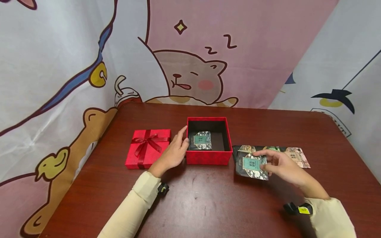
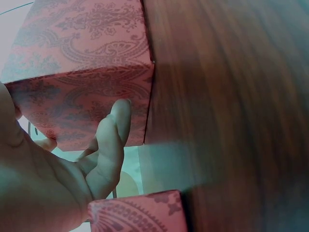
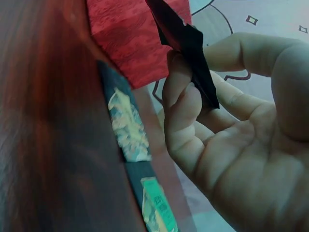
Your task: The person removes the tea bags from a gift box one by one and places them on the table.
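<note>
My right hand (image 1: 284, 167) pinches a black sachet (image 1: 248, 168) with a green label and white flower print, holding it above the table right of the red box. In the right wrist view the sachet (image 3: 195, 53) appears nearly edge-on between thumb and fingers. The open red box (image 1: 208, 158) has a dark inside, where a similar green-labelled sachet (image 1: 203, 141) lies toward the left. Against the box's left side rests my left hand (image 1: 175, 150), its fingers extended; the left wrist view shows that hand (image 2: 108, 150) beside the patterned box wall (image 2: 82, 106).
Left of the box lies its red lid (image 1: 162, 137) with a dark red ribbon bow, close to my left hand. Several flat sachets, among them a pink flowered one (image 1: 299, 157), lie in a row under and beyond my right hand. A printed cloth (image 1: 253, 72) hangs behind the brown table (image 1: 196, 205).
</note>
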A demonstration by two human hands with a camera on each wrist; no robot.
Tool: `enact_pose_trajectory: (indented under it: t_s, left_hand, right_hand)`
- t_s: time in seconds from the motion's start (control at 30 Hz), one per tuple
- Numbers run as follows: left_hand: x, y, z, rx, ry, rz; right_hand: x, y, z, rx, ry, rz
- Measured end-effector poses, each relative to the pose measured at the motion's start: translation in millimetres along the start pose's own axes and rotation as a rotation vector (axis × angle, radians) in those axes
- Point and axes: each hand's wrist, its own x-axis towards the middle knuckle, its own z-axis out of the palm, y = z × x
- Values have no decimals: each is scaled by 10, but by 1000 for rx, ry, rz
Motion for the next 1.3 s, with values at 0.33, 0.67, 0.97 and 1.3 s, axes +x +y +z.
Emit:
enact_pose_trajectory:
  t_s: [0.33,0.67,0.97,1.3]
  left_hand:
    - [-15,-12,-13,-20,9,13]
    - [-16,-11,-25,-23,6,9]
    - [-2,-20,-6,-22,5,15]
    - [-14,-1,-7,-27,4,17]
  right_hand:
    - [-40,146,55,58,-171,2]
    - [-28,204,132,63,-226,-17]
    - [-41,210,151,48,-223,-27]
    - [-68,124,63,-23,-205,83]
